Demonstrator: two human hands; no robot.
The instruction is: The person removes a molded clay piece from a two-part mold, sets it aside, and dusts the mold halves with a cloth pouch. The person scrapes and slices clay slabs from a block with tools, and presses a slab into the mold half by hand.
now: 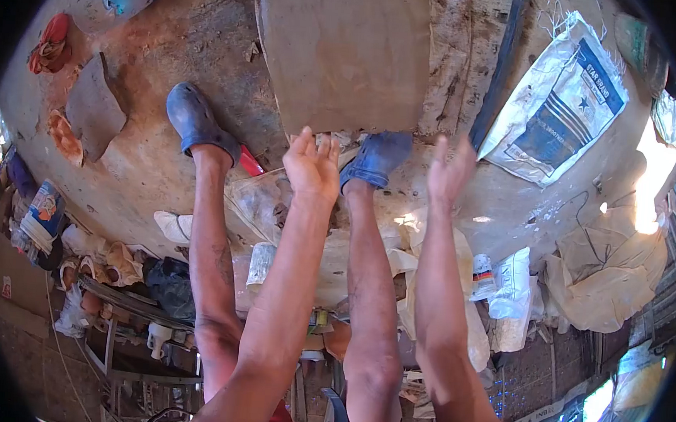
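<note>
Both of my arms reach forward over my legs. My left hand (312, 163) is raised palm up near the lower left corner of a flat brown board (344, 53), its fingers apart and nothing in it. On the other side, my right hand (450, 171) is held up near the board's lower right corner, slightly blurred, fingers spread and holding nothing. Between the hands a blue clog (376, 161) is on my foot at the board's near edge. The other blue clog (198, 117) is further left.
A white and blue sack (565, 105) lies at the right, beside a long dark bar (501, 70). A red cloth (52, 44) and a grey sheet piece (95, 111) lie at the left. A crumpled tan sheet (609, 266) is at the lower right.
</note>
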